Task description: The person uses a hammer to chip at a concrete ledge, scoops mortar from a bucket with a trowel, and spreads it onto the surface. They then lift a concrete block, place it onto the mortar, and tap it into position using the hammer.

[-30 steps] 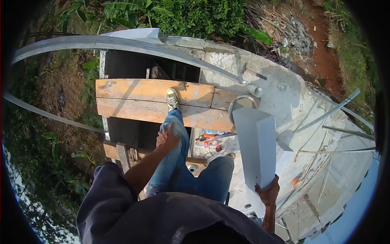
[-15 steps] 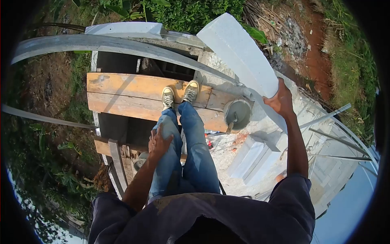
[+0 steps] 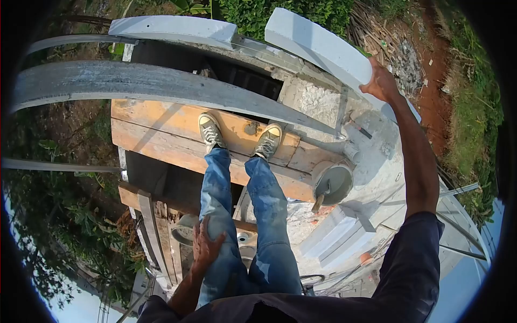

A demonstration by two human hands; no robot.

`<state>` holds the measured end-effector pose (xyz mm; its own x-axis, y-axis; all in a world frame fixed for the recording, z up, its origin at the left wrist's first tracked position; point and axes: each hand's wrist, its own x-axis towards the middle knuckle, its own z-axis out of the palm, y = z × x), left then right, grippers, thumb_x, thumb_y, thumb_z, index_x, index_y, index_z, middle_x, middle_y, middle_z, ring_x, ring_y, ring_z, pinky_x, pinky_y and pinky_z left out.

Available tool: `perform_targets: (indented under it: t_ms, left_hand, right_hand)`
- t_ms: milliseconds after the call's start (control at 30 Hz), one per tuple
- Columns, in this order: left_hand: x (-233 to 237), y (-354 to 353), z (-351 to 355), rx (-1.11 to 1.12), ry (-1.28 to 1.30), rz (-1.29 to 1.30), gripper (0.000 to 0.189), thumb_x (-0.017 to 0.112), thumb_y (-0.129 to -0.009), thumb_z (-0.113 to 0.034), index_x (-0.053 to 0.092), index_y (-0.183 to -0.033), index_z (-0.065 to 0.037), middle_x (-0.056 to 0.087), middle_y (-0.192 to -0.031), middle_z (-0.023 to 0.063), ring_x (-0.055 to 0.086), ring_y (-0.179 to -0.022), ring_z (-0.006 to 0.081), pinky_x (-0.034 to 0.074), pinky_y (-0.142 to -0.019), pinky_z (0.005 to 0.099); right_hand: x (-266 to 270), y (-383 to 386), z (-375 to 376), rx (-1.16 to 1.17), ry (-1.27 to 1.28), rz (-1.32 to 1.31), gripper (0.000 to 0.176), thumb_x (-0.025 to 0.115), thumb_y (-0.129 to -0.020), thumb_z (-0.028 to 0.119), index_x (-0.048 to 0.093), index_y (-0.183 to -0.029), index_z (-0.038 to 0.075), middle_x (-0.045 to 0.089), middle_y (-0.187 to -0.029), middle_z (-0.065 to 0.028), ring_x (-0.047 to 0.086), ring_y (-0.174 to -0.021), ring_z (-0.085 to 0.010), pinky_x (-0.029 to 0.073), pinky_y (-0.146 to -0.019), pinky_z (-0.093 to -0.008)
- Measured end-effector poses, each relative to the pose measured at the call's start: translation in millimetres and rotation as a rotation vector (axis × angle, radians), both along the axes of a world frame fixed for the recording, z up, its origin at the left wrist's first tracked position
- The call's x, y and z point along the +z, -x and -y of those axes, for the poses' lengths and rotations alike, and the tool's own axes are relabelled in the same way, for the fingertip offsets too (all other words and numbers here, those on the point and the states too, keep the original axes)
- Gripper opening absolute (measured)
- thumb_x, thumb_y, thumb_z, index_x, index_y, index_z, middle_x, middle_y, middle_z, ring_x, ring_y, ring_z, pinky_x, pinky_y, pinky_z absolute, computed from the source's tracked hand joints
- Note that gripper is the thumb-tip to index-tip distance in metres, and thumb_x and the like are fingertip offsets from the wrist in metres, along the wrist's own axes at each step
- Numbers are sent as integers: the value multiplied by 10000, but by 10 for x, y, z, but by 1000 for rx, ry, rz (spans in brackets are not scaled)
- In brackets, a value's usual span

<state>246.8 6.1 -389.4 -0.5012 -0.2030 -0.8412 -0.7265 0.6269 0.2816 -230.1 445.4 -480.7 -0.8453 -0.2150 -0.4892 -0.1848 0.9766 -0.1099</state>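
A long white lightweight concrete block (image 3: 318, 51) is gripped near its right end by my right hand (image 3: 381, 82), fingers over the end and thumb on the near side. It lies along the wall's far edge, to the right of another white block (image 3: 172, 29); a gap separates them. Whether its underside touches the wall is hidden. My left hand (image 3: 207, 246) rests on my left leg near the knee, fingers spread, holding nothing. Closest to the right hand's side stands a bucket (image 3: 350, 175) of grey mortar with a trowel (image 3: 319, 202) in it.
My shoes stand on wooden planks (image 3: 161, 121) with dark openings on both sides. A grey metal beam (image 3: 161, 83) crosses in front of me. Several white blocks (image 3: 334, 234) lie at the lower right. Beyond the wall, the ground lies far below.
My right hand has moved the block away from me, from a raised, tilted position to along the wall's edge. My feet have moved apart. My left hand stays on my leg.
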Motion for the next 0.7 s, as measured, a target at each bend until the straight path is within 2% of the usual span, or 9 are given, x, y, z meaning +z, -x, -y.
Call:
perform_targets:
  t_ms: [100, 167, 233, 333, 433, 533, 700]
  left_hand:
    - [-55, -8, -31, -5, 10, 72, 786, 765, -740, -299, 384, -1384, -59, 429, -1279, 238, 417, -1217, 416, 377, -1020, 476]
    - [-118, -64, -31, -10, 7, 88, 789, 767, -738, -301, 382, -1384, -64, 420, -1284, 238, 417, -1217, 418, 375, -1022, 479]
    - [-151, -104, -42, -14, 1, 103, 793, 770, -735, -303, 380, -1385, -70, 410, -1290, 238, 416, -1216, 420, 373, -1024, 482]
    - [-202, -83, -64, -35, 27, 121, 804, 776, -730, -312, 375, -1390, -86, 381, -1316, 238, 410, -1221, 423, 372, -1024, 488]
    - [-219, -58, -86, -33, 29, 190, 816, 780, -725, -325, 372, -1394, -99, 362, -1333, 234, 401, -1231, 420, 373, -1023, 488]
    - [-246, -10, -90, -47, 45, 234, 819, 780, -723, -336, 374, -1394, -102, 361, -1337, 231, 394, -1241, 417, 373, -1023, 490]
    - [-254, 12, -105, 30, 23, 242, 818, 783, -713, -346, 389, -1389, -107, 366, -1331, 226, 387, -1246, 412, 361, -1032, 487]
  right_hand:
    - [-353, 108, 62, 3, -42, 33, 813, 790, -601, 230, 410, -1300, 62, 603, -1145, -192, 581, -1080, -365, 462, -921, -423]
    - [-603, 121, 75, 55, 19, -44, 796, 782, -609, 228, 411, -1293, 58, 596, -1152, -187, 578, -1079, -365, 459, -928, -420]
    - [-842, 160, 92, 72, 58, -14, 785, 774, -610, 223, 414, -1286, 50, 592, -1161, -183, 578, -1078, -360, 458, -930, -420]
    - [-1099, 211, 171, 117, 116, -45, 746, 749, -610, 237, 441, -1272, 83, 613, -1095, -189, 590, -1052, -366, 474, -888, -431]
    - [-1120, 229, 410, 21, 118, 77, 736, 744, -617, 215, 442, -1276, 87, 608, -1136, -195, 589, -1072, -366, 472, -895, -428]
    - [-1397, 218, 458, 45, 66, -28, 799, 780, -608, 206, 407, -1301, 67, 609, -1146, -197, 602, -1058, -370, 470, -920, -449]
    - [-1483, 227, 710, 32, 68, 56, 813, 790, -601, 211, 405, -1298, 49, 594, -1172, -243, 591, -1080, -386, 465, -938, -441]
